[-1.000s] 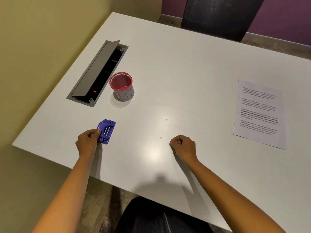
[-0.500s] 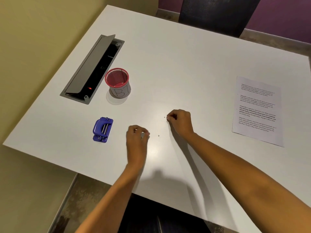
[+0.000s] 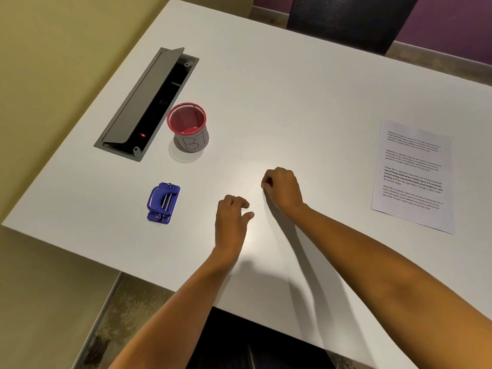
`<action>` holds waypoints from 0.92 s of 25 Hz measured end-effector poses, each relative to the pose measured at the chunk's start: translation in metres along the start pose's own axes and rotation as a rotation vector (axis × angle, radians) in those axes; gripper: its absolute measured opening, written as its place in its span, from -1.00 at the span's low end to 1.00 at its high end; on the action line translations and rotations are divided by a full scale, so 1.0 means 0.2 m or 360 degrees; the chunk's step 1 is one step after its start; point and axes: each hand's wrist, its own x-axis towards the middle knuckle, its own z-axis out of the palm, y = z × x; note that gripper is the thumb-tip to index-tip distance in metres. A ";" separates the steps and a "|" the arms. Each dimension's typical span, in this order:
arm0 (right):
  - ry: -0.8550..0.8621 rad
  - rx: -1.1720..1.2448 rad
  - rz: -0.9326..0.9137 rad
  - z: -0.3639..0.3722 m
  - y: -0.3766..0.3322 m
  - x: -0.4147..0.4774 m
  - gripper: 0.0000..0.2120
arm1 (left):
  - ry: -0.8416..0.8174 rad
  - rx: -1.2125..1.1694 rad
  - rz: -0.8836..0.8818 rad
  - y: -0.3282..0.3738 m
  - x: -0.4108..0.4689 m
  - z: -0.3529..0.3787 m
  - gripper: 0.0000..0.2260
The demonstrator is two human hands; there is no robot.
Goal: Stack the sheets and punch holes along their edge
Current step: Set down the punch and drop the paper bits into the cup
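Observation:
The blue hole punch [image 3: 163, 203] lies alone on the white table [image 3: 292, 102], left of both hands. A stack of printed sheets [image 3: 414, 174] lies flat at the right, untouched. My left hand [image 3: 231, 218] hovers at the table's middle with its fingers curled downward, the thumb and forefinger a little apart and nothing visible between them. Just beyond it, my right hand [image 3: 282, 189] has its fingertips pinched together at the tabletop on a tiny white paper dot [image 3: 263, 185].
A red mesh cup [image 3: 187, 127] with a paper label stands behind the punch. Next to it, an open grey cable box [image 3: 145, 105] is sunk into the table. A dark chair [image 3: 346, 20] stands at the far side.
My left hand has left the hole punch and moved right to the table's middle. My right hand has moved forward to where a small dot lay. The punch stays put.

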 end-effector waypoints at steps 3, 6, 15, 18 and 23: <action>-0.0062 -0.0202 -0.0002 0.00 -0.03 0.02 -0.88 | 0.0029 0.0055 -0.0013 -0.01 0.00 0.00 -0.88; -0.0127 -0.0265 0.0065 0.02 -0.04 0.04 -0.91 | 0.0023 0.0038 -0.0028 0.00 0.00 -0.01 -0.89; 0.0310 0.0424 0.0345 0.02 0.12 -0.32 -0.91 | -0.0013 0.0061 0.0067 0.00 0.01 -0.03 -0.92; 0.0355 0.0443 0.0358 0.04 0.13 -0.49 -0.87 | -0.0034 0.0089 0.0064 0.01 0.02 -0.01 -0.93; 0.0332 0.0499 0.0483 0.07 0.10 -0.63 -0.87 | 0.0005 0.0205 0.0017 0.03 0.03 0.01 -0.91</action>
